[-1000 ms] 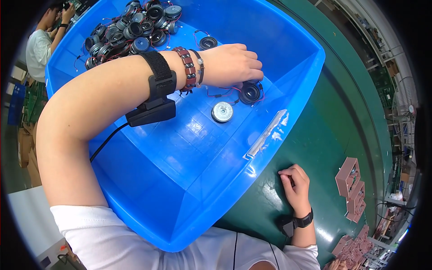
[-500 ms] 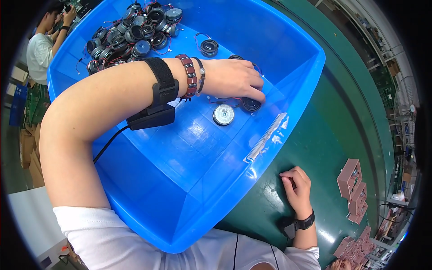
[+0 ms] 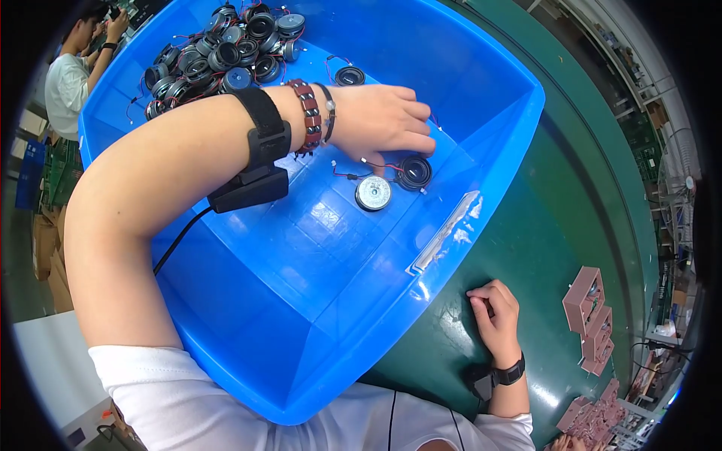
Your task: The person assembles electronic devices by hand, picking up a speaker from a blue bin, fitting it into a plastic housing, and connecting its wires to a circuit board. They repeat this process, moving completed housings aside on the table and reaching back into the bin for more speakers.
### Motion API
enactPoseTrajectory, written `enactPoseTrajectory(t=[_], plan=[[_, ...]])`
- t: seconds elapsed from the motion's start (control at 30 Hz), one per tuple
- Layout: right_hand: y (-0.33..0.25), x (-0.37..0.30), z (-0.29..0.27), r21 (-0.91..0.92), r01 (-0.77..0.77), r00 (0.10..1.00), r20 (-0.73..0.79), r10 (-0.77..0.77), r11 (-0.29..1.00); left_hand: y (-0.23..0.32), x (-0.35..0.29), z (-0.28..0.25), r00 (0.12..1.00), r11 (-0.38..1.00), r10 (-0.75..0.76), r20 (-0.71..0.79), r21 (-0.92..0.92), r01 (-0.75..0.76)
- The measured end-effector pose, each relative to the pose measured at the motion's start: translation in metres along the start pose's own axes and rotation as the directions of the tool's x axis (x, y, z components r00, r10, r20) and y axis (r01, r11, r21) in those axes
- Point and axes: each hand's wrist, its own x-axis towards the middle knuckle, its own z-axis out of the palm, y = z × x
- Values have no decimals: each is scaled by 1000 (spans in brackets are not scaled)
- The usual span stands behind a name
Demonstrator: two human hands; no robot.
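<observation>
My left hand [image 3: 387, 120] reaches across the blue plastic bin [image 3: 248, 331], palm down, fingers bent and spread apart. Its thumb points down beside a small round black speaker [image 3: 414, 173] with red and black wires. No held thing shows, though the palm side is hidden. Just below the thumb lies another speaker [image 3: 374, 193], its silver back facing up. A further black speaker [image 3: 350, 76] sits beyond my wrist. On the green table outside the bin, my right hand [image 3: 496, 312] rests with curled fingers and nothing visible in them.
Many wired speakers [image 3: 226, 52] are heaped in the bin's far left corner. Brownish-pink plastic housings [image 3: 587, 301] stand at the right of the green table [image 3: 519, 240], with more pieces [image 3: 598, 410] near another person's hands [image 3: 571, 442]. Another person [image 3: 68, 86] is at the far left.
My left hand has shifted slightly left and away from me, its thumb swinging left. The black speaker beside it has moved a little left and is more exposed. My right hand stays still.
</observation>
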Motion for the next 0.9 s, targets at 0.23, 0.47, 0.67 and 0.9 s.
enactPoseTrajectory(t=[0.23, 0.47, 0.67, 0.9], plan=[[-1, 0, -1, 1, -3, 1000, 0, 3, 1000, -8, -7, -16, 975, 988, -71, 210, 146, 41], [1, -1, -1, -3, -2, 1000, -4, 2, 1000, -9, -1, 4, 989, 984, -140, 38, 114, 135], [0, -1, 0, 6, -29, 1000, 5, 29, 1000, 8, 19, 12, 817, 813, -575, -43, -140, 565], [3, -1, 0, -5, -21, 1000, 4, 21, 1000, 12, 21, 15, 676, 652, -737, 10, -250, 716]])
